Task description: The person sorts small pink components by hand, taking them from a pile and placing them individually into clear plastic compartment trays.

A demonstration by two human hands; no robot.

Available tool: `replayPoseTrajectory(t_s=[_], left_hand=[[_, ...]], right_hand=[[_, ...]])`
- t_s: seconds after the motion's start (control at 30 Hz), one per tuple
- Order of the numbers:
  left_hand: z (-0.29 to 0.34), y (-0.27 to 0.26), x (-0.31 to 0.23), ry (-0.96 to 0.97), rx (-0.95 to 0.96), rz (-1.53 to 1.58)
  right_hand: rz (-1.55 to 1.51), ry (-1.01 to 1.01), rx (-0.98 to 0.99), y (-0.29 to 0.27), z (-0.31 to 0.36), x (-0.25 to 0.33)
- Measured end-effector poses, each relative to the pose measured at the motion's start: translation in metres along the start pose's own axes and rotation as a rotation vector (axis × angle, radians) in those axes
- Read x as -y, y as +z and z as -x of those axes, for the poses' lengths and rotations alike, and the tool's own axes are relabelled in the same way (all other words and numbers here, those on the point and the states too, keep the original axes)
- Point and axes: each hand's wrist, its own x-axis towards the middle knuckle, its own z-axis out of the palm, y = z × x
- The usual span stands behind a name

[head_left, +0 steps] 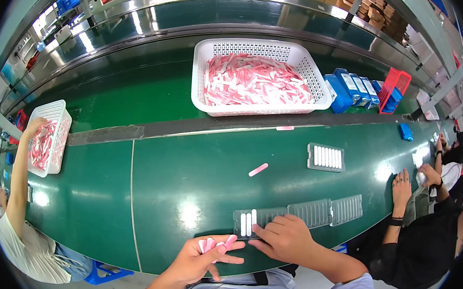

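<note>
My left hand [202, 256] is closed around several small pink-and-white sticks [209, 244], just left of a clear slotted plastic tray [272, 214]. Three white sticks [243, 224] stand side by side in the slots at its left end. The third one sits a little higher than its neighbours. My right hand [285, 239] reaches over the tray's front edge, its index fingertip touching the lower end of that third stick. A gap shows between thumb and index finger. Two more clear slotted trays [310, 214] [346, 210] adjoin on the right, their slots without sticks.
Beyond lies a loose pink stick [258, 169] and a tray filled with white sticks [325, 157]. A large white basket [264, 110] heaped with sticks stands at the back, beside blue packs [341, 91] and a red basket [394, 90]. Co-workers' arms [18, 166] [401, 193] reach in at both sides.
</note>
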Motion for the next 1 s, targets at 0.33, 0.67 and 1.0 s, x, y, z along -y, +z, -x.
replayPoseTrajectory(t_s=[0.33,0.67,1.0], left_hand=[[-0.007,0.010,0.003,0.001,0.068,-0.030],[0.001,0.008,0.002,0.018,-0.026,-0.019],[-0.001,0.008,0.004,0.012,-0.011,-0.002]], right_hand=[[-0.668,0.424,0.085,-0.026,-0.019,0.017],[-1.017,0.634,0.161,-0.024,-0.011,-0.040],[-0.322,0.399,0.369,-0.025,-0.041,-0.022]])
